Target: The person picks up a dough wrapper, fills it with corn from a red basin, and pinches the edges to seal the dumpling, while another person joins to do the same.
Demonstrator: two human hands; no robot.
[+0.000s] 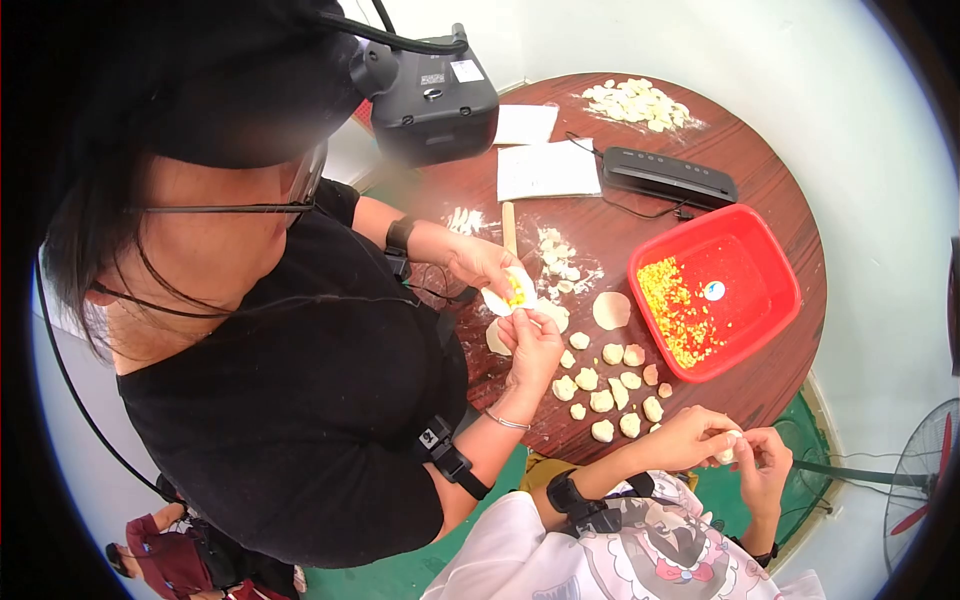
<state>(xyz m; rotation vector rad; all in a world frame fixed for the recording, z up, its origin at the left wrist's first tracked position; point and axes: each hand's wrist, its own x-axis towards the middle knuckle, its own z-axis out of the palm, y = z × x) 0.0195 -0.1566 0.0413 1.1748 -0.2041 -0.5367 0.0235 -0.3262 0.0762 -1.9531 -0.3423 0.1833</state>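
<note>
At the table's near edge, my left hand [688, 438] and my right hand [765, 465] are closed together on a small pale dumpling [731, 448]. My fingertips pinch its dough, and much of it is hidden behind them. Several finished dumplings [601, 401] lie on the table just left of my hands. A round flat wrapper [612, 310] rests beyond them. The red basin [780, 285], with chopped yellow filling [672, 310] along its left side, stands past my hands.
On my left, a co-worker in black [330, 400] holds an open wrapper with yellow filling [518, 292]. A rolling pin [509, 228], papers [548, 170], a black device [670, 178] and floured dough pieces [640, 103] lie on the round table [775, 190]. A fan [925, 480] stands right.
</note>
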